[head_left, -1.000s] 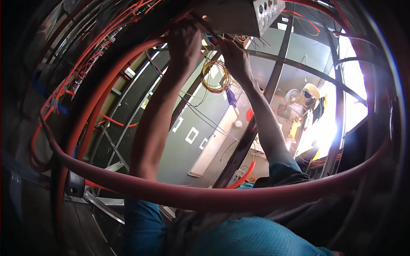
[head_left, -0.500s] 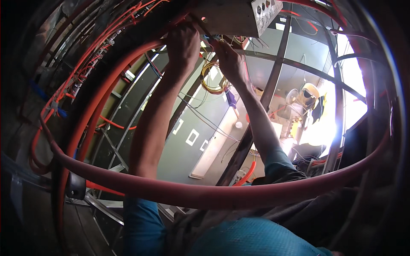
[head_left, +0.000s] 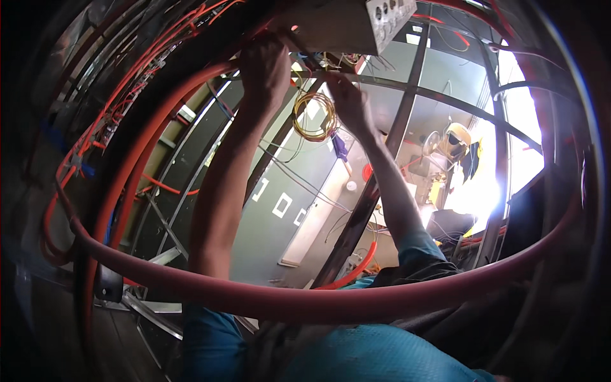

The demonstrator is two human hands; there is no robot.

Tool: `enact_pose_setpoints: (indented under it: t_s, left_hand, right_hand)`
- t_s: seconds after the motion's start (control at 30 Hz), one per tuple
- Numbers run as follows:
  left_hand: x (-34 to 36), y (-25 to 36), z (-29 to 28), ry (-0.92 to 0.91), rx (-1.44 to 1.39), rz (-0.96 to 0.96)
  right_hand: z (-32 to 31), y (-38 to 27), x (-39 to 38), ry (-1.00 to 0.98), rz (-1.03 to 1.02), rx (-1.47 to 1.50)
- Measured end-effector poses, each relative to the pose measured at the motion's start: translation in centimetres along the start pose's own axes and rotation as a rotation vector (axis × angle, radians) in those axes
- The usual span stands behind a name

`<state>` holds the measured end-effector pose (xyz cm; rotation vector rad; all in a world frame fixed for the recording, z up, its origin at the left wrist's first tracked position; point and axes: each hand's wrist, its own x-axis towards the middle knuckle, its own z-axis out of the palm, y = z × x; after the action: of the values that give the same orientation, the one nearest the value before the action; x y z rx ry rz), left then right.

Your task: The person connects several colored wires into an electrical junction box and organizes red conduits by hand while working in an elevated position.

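Note:
My left hand (head_left: 264, 67) is raised to the top of the picture, closed like a fist beside the underside of a pale metal box (head_left: 344, 32). Shadow hides what its fingers hold. Right of it, my right hand (head_left: 348, 102) is closed with the fingertips pressed together just below the box; what they pinch cannot be made out. A thin dark strip (head_left: 298, 43) runs along the box between the two hands. Between my forearms hangs a coil of yellow wire (head_left: 314, 118), with loose wires around it and a purple item (head_left: 340, 148) below.
A thick red hose (head_left: 273, 302) curves across in front of my arms. Orange conduits (head_left: 137, 149) bend up on the left, near bundled orange cables (head_left: 121, 95). Dark metal bars (head_left: 401, 127) cross the frame. A person in a yellow hard hat (head_left: 459, 132) is further off at right.
My right hand has shifted slightly down and right, away from the dark strip. My left hand stays at the box, and the view has shifted a little.

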<state>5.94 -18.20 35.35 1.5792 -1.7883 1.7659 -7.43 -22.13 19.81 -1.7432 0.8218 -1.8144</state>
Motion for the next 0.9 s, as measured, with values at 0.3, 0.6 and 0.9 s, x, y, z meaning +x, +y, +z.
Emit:
enact_pose_setpoints:
  t_s: [0.3,0.6,0.9]
  left_hand:
    - [-0.2,0.4,1.1,-0.003,-0.078,-0.043]
    - [0.2,0.6,0.6,0.019,0.093,0.072]
    - [-1.2,0.2,1.9,0.031,0.079,-0.017]
  right_hand:
    - [0.7,-1.2,2.3,0.016,0.024,0.083]
    - [0.3,2.3,0.2,0.07,-0.084,0.005]
    - [0.2,-2.7,2.0,-0.109,0.146,0.025]
